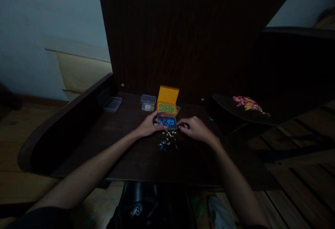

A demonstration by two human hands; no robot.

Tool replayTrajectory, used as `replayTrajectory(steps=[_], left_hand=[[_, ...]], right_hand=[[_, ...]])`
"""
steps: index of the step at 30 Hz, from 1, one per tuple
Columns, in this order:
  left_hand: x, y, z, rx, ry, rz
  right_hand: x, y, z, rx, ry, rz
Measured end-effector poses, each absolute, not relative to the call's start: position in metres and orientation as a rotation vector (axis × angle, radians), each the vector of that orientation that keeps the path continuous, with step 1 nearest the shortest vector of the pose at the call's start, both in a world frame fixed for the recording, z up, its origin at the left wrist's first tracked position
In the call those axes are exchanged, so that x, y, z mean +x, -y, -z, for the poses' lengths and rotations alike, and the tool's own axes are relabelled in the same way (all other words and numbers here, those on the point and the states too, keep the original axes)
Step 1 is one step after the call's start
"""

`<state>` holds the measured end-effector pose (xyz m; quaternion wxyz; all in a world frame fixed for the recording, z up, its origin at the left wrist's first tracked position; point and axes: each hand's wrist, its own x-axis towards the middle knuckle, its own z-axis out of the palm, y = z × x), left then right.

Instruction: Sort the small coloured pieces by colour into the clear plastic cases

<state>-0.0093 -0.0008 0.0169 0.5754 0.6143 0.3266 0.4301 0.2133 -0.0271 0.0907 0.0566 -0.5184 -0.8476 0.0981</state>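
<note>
Bits [170, 122], all blue, lie in a clear box [171, 128]. The left hand [151, 124] has its grip closed on the clear box, near the yellow box [168, 95]. The right hand [195, 128] curls by the other end; I cannot tell if its grip holds anything. Loose bits [163, 147], blue and pale, lie on the dark worktop [117, 159].

Left grip [149, 125] clasping, right grip [194, 128] curled

Loose pieces [168, 143] lie before the box [171, 128], the case [168, 95] behind it
</note>
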Motion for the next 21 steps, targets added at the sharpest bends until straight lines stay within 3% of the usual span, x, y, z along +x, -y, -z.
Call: replayTrajectory(steps=[8, 21], left_hand=[[-0.01, 0.001, -0.016, 1.467, -0.775, -1.007], [-0.01, -0.001, -0.015, 1.443, -0.761, -1.018]], right_hand=[[0.203, 0.029, -0.083, -1.706, 2.705, -0.214], [0.213, 0.032, -0.088, -1.554, 2.58, -0.32]])
